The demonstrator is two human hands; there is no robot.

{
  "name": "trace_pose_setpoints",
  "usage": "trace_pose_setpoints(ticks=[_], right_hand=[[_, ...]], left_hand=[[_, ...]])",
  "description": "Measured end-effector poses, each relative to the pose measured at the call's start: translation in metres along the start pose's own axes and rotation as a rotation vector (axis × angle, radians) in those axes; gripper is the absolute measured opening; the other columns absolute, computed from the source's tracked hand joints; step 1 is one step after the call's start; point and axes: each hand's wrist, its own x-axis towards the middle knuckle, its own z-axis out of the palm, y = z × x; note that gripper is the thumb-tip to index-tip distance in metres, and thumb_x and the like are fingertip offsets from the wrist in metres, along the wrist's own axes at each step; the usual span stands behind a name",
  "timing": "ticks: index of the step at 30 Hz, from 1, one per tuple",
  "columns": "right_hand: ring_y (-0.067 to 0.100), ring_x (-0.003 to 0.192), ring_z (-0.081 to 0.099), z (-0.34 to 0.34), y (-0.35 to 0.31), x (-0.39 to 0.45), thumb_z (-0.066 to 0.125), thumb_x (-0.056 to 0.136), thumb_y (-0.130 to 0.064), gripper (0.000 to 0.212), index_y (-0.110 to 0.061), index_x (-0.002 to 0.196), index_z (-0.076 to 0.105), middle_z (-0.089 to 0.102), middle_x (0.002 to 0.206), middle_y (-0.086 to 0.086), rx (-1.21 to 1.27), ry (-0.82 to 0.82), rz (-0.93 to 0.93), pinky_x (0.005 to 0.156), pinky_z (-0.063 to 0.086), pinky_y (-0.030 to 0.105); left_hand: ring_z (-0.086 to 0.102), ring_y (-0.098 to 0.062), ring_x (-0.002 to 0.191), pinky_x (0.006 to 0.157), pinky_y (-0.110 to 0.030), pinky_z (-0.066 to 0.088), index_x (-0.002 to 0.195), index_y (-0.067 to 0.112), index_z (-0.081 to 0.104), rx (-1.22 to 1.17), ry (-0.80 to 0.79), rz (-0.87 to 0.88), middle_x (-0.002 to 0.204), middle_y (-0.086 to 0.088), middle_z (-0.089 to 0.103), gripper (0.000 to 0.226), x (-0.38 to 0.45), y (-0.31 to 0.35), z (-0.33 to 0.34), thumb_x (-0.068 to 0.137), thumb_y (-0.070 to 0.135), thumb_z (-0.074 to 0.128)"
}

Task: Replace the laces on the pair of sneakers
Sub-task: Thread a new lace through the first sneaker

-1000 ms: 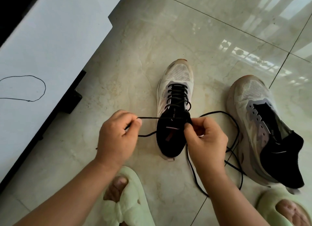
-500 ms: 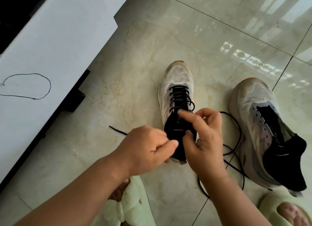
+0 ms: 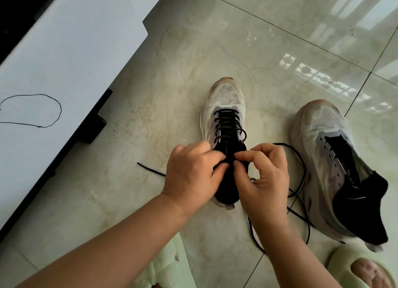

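Two worn white-mesh sneakers sit on glossy marble tile: the laced sneaker (image 3: 224, 124) (thin round black cord lace (image 3: 298, 193)) under both hands, left hand (image 3: 191, 175) and right hand (image 3: 266, 180) pinching lace; the unlaced sneaker (image 3: 336, 158) lies right.

laced sneaker (image 3: 224, 106) centre floor | unlaced sneaker (image 3: 336, 158) right | loose lace (image 3: 301, 180) between | cabinet (image 3: 64, 61) left
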Motion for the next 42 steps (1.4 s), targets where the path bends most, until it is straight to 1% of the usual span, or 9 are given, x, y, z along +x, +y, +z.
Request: trace_pose_setpoints(ticks=[8,13,19,23,26,29,32,36,42], right_hand=[[0.008,0.083,0.051,0.002,-0.001,0.000,0.068,0.079,0.003,0.014,-0.006,0.089,0.073,0.051,0.089,-0.001,-0.005,0.030,-0.023,0.066,0.045,0.020],[0.012,0.071,0.052,0.003,0.001,0.003,0.065,0.082,0.004,0.014,-0.001,0.092,0.073,0.053,0.085,0.002,-0.099,0.082,-0.043,0.065,0.042,0.011],[0.012,0.069,0.052,0.002,0.001,0.006,0.064,0.082,0.004,0.012,0.000,0.090,0.073,0.054,0.083,0.000,-0.134,0.086,-0.056,0.065,0.040,0.006],[0.014,0.073,0.054,-0.001,-0.003,0.006,0.066,0.080,0.002,0.012,-0.004,0.088,0.073,0.053,0.085,-0.002,-0.141,0.064,-0.020,0.062,0.044,0.017],[0.010,0.083,0.051,0.000,-0.016,0.005,0.064,0.078,-0.001,0.016,-0.005,0.092,0.070,0.052,0.096,-0.002,-0.116,0.056,-0.113,0.071,0.045,0.021],[-0.003,0.079,0.050,0.002,-0.033,0.010,0.059,0.080,0.000,0.039,-0.010,0.118,0.060,0.060,0.110,0.001,0.045,-0.109,-0.205,0.074,0.043,0.010],[0.003,0.082,0.061,0.004,-0.043,0.022,0.061,0.083,-0.004,0.035,-0.008,0.118,0.061,0.068,0.100,0.002,0.093,-0.239,-0.221,0.075,0.048,0.012],[0.005,0.068,0.058,0.000,-0.042,0.041,0.065,0.082,-0.007,0.012,-0.007,0.092,0.073,0.063,0.077,-0.006,0.017,-0.124,-0.228,0.065,0.042,0.005],[-0.007,0.067,0.057,-0.007,-0.036,0.059,0.065,0.082,-0.005,0.014,-0.011,0.091,0.074,0.064,0.076,-0.006,0.038,0.068,-0.078,0.067,0.042,0.004]], left_hand=[[0.059,-0.007,0.068,0.065,-0.020,0.048,0.083,0.009,0.072,-0.530,0.110,-0.145,0.075,0.002,0.063,0.015,0.002,-0.003,-0.014,0.086,0.018,0.060],[0.050,0.004,0.063,0.063,-0.004,0.035,0.079,0.006,0.071,-0.406,0.191,-0.114,0.067,0.014,0.054,0.012,0.000,-0.009,-0.021,0.086,0.010,0.061],[0.048,-0.001,0.053,0.054,-0.006,0.034,0.076,0.009,0.071,-0.430,0.230,-0.295,0.051,0.015,0.051,0.015,-0.002,-0.028,-0.025,0.087,0.017,0.065],[0.042,-0.003,0.045,0.047,-0.008,0.031,0.072,0.013,0.068,-0.457,0.245,-0.396,0.047,0.015,0.049,0.019,0.002,-0.044,-0.033,0.086,0.026,0.065],[0.046,-0.003,0.047,0.049,-0.009,0.035,0.070,0.018,0.069,-0.505,0.148,-0.347,0.050,0.015,0.053,0.014,0.007,-0.038,-0.039,0.083,0.024,0.068],[0.057,-0.009,0.059,0.057,-0.016,0.044,0.076,0.018,0.072,-0.534,0.043,-0.240,0.065,0.007,0.064,0.006,0.011,-0.026,-0.041,0.080,0.021,0.070],[0.057,-0.010,0.066,0.061,-0.015,0.043,0.086,0.013,0.072,-0.527,-0.016,-0.096,0.073,0.003,0.063,0.007,0.014,-0.021,-0.044,0.085,0.015,0.065],[0.055,-0.010,0.066,0.061,-0.013,0.041,0.093,0.012,0.073,-0.409,0.000,-0.034,0.073,0.003,0.060,0.012,0.015,-0.031,-0.047,0.087,0.012,0.063],[0.063,-0.012,0.076,0.071,-0.026,0.049,0.093,0.017,0.075,-0.319,-0.034,-0.220,0.080,0.004,0.068,0.012,0.005,-0.063,-0.033,0.085,0.016,0.066]])
